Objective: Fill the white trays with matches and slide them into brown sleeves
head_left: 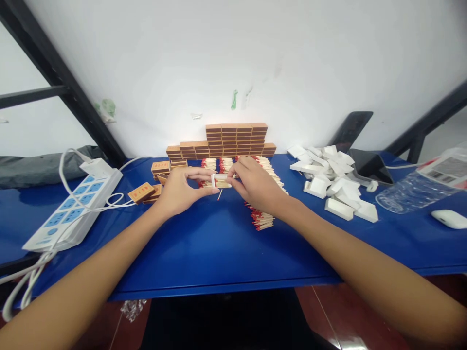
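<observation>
My left hand (182, 189) holds a small white matchbox tray (213, 181) between thumb and fingers, above the table. My right hand (255, 184) is closed at the tray's right end, its fingertips on a small bunch of matches (223, 183) lying in the tray. A single match (220, 194) shows just below. Behind both hands, rows of red-tipped matches (226, 163) lie on the blue table (219, 248). Another pile of matches (263, 221) sits under my right wrist, partly covered by it.
Stacked matchboxes (237, 138) stand against the wall. Loose orange matchboxes (141, 192) lie at left beside a white power strip (76, 204) with cables. On the right are a heap of white trays (339, 187), a dark phone (352, 129), a plastic bottle (412, 194) and a white earbud case (449, 218).
</observation>
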`<state>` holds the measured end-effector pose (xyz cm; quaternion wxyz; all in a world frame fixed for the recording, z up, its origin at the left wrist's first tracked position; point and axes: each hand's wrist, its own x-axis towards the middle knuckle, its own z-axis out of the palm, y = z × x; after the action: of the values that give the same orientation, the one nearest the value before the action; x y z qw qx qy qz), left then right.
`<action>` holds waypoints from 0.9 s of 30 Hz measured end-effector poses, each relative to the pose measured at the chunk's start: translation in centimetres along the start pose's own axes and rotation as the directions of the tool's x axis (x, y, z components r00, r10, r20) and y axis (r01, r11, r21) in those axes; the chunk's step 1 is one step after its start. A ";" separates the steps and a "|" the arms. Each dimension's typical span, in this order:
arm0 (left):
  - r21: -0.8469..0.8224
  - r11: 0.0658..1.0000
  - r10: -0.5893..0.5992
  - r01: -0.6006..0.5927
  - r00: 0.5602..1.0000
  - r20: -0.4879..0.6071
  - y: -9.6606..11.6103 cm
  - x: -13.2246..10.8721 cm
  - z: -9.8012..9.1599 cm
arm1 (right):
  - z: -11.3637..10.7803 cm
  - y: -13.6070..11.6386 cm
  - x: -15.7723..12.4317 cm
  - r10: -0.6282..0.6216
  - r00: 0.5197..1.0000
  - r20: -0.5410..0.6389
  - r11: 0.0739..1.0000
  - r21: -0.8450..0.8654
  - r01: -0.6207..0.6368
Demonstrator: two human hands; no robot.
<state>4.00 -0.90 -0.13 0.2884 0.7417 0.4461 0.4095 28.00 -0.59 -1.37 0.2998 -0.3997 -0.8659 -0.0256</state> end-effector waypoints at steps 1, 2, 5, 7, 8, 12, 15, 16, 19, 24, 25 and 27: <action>-0.014 1.000 -0.007 0.007 1.000 0.002 0.0 0.0 0.0 | 0.0 0.1 0.0 -0.001 1.000 0.001 1.000 0.007 0.001; -0.025 1.000 -0.011 0.011 1.000 0.005 -0.1 0.1 0.0 | 0.0 0.3 0.0 -0.002 1.000 0.002 1.000 0.015 0.002; -0.040 0.999 -0.013 0.013 1.000 0.009 -0.1 0.1 -0.1 | -0.1 0.5 0.0 -0.014 1.000 0.001 0.999 0.039 0.014; -0.043 0.999 -0.016 0.016 1.000 0.009 0.0 0.2 -0.1 | -0.1 0.4 0.1 -0.026 1.000 -0.007 0.998 0.051 0.026; -0.043 0.999 -0.019 0.019 1.000 0.009 0.0 0.2 -0.1 | -0.1 0.3 0.1 -0.030 0.999 -0.013 0.998 0.054 0.030; -0.044 0.999 -0.021 0.022 1.000 0.021 0.2 0.1 -0.2 | 0.1 0.1 0.1 -0.020 1.000 -0.023 0.998 0.061 0.021; -0.038 0.999 -0.025 0.026 0.999 0.038 0.3 0.1 -0.2 | 0.2 0.1 0.0 -0.017 1.000 -0.009 0.996 0.091 0.018; -0.034 0.999 -0.024 0.025 0.999 0.043 0.4 0.1 -0.2 | 0.2 0.1 0.0 -0.013 1.000 -0.007 0.995 0.104 0.014; -0.025 1.000 -0.012 0.013 0.999 0.043 0.4 0.1 -0.3 | 0.3 0.1 0.0 0.011 1.000 -0.012 0.991 0.135 -0.009; -0.043 0.999 -0.009 0.012 0.999 0.054 0.1 0.2 -0.3 | 0.3 0.0 0.0 0.046 0.998 -0.048 0.983 0.182 -0.036; -0.047 0.999 -0.007 0.009 0.999 0.052 0.0 0.2 -0.3 | 0.3 -0.1 0.0 0.057 0.997 -0.058 0.979 0.197 -0.045; -0.048 0.999 -0.004 0.006 0.999 0.042 0.0 0.2 -0.3 | 0.4 -0.3 0.0 0.079 0.994 -0.078 0.971 0.230 -0.060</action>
<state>3.74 -0.71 0.07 0.3164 0.7420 0.4318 0.4035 27.65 -0.69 -1.63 0.3813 -0.3914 -0.8348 0.0669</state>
